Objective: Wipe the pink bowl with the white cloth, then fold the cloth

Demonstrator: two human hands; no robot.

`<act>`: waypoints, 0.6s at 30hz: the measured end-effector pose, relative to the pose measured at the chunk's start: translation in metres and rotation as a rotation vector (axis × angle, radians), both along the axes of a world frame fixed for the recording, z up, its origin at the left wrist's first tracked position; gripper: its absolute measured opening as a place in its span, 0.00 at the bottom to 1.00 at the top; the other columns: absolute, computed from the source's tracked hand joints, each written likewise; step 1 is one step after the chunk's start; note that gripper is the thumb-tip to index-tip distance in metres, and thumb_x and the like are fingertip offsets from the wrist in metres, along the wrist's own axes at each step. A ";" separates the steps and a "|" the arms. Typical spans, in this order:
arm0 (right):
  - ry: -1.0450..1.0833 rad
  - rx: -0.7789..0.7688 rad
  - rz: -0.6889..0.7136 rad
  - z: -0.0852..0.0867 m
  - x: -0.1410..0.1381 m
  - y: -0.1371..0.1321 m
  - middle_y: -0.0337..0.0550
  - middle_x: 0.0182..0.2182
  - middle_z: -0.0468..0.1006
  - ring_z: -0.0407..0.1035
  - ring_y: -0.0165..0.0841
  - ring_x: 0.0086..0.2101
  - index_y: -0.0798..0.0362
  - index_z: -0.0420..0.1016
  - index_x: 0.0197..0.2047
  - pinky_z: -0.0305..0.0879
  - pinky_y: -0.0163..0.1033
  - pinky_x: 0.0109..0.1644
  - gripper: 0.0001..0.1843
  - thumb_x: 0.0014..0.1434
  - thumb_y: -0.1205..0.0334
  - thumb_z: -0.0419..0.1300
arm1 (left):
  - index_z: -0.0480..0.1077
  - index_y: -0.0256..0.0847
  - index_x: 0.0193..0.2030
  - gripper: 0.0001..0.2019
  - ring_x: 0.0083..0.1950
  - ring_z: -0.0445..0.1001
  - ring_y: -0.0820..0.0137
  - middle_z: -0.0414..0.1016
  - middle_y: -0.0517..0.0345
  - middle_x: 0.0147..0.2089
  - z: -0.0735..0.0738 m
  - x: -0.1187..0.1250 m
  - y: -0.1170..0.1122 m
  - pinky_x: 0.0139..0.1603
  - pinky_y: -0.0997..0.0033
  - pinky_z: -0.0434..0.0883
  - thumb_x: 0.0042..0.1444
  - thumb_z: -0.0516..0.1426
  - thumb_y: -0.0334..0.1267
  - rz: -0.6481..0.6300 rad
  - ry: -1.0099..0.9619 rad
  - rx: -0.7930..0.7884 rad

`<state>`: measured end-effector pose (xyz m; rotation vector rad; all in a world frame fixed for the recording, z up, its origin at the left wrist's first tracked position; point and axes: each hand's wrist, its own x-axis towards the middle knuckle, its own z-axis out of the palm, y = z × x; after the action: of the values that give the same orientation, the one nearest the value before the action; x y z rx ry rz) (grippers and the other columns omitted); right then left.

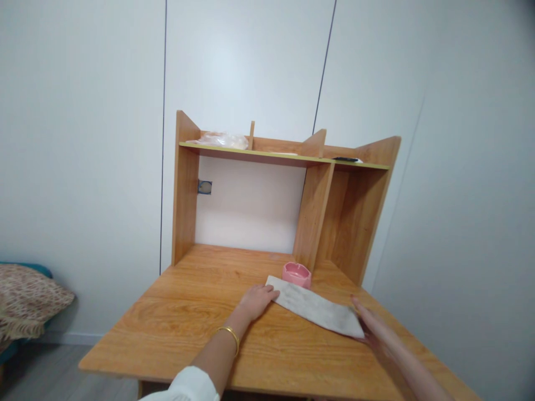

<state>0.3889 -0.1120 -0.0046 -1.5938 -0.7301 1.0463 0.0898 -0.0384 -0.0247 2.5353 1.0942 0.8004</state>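
A long, folded grey cloth (315, 307) lies slantwise over the desk, its surface mottled with darker patches. My left hand (258, 301) grips its left end, fingertips bent over the edge. At the other end, my right hand (366, 322) has the cloth between thumb and fingers; the hand is slightly blurred. Just behind the cloth stands a small pink dish (296, 274) with a notched rim, like an ashtray. Part of its front is hidden by the cloth.
The wooden desk (188, 323) carries a shelf unit (186, 206) at the back. On its upper shelf are a clear plastic bag (221, 140) and a flat black item (346, 160). A patterned cover with fringe (29, 298) lies at far left.
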 end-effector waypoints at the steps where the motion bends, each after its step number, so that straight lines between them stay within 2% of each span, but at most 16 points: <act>1: -0.025 0.004 0.001 -0.001 -0.001 -0.001 0.43 0.20 0.73 0.68 0.33 0.21 0.54 0.70 0.40 0.66 0.35 0.23 0.20 0.50 0.47 0.58 | 0.71 0.49 0.47 0.17 0.50 0.68 0.64 0.74 0.55 0.47 0.000 0.000 0.000 0.53 0.66 0.60 0.57 0.48 0.29 -0.007 0.021 0.029; 3: -0.122 0.027 -0.019 -0.005 -0.003 -0.001 0.42 0.22 0.73 0.69 0.33 0.22 0.53 0.68 0.45 0.64 0.34 0.20 0.26 0.47 0.47 0.62 | 0.71 0.49 0.47 0.17 0.49 0.69 0.64 0.74 0.54 0.45 0.002 -0.003 -0.002 0.52 0.66 0.60 0.59 0.46 0.29 -0.022 0.103 0.095; 7: -0.218 0.077 -0.024 -0.013 -0.010 0.001 0.34 0.19 0.70 0.65 0.31 0.18 0.51 0.57 0.56 0.60 0.32 0.17 0.37 0.43 0.57 0.64 | 0.74 0.43 0.39 0.15 0.49 0.68 0.61 0.75 0.48 0.41 0.020 -0.020 -0.007 0.54 0.61 0.57 0.56 0.48 0.27 0.032 0.306 0.185; 11: -0.174 0.106 0.082 -0.018 -0.025 0.005 0.27 0.13 0.62 0.60 0.28 0.14 0.54 0.50 0.60 0.55 0.29 0.16 0.40 0.43 0.67 0.59 | 0.75 0.40 0.32 0.12 0.46 0.70 0.57 0.76 0.43 0.38 0.044 -0.029 -0.013 0.54 0.55 0.56 0.50 0.51 0.26 0.228 0.487 0.151; 14: -0.183 0.098 0.093 -0.014 -0.035 0.010 0.25 0.12 0.61 0.60 0.28 0.13 0.56 0.48 0.61 0.53 0.28 0.15 0.41 0.43 0.69 0.57 | 0.75 0.36 0.35 0.12 0.47 0.70 0.55 0.76 0.40 0.39 0.053 -0.018 -0.022 0.52 0.53 0.57 0.51 0.50 0.27 0.281 0.489 0.149; 18: -0.237 0.109 0.113 -0.001 -0.043 0.017 0.25 0.13 0.62 0.61 0.29 0.14 0.57 0.47 0.61 0.56 0.30 0.16 0.41 0.43 0.69 0.56 | 0.71 0.36 0.43 0.14 0.50 0.68 0.58 0.72 0.44 0.48 0.047 0.010 -0.038 0.50 0.59 0.61 0.55 0.47 0.32 0.153 0.404 0.223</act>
<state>0.3458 -0.0953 -0.0054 -1.6127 -1.0305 0.8895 0.1000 -0.0762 0.0223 2.9148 1.4038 0.4735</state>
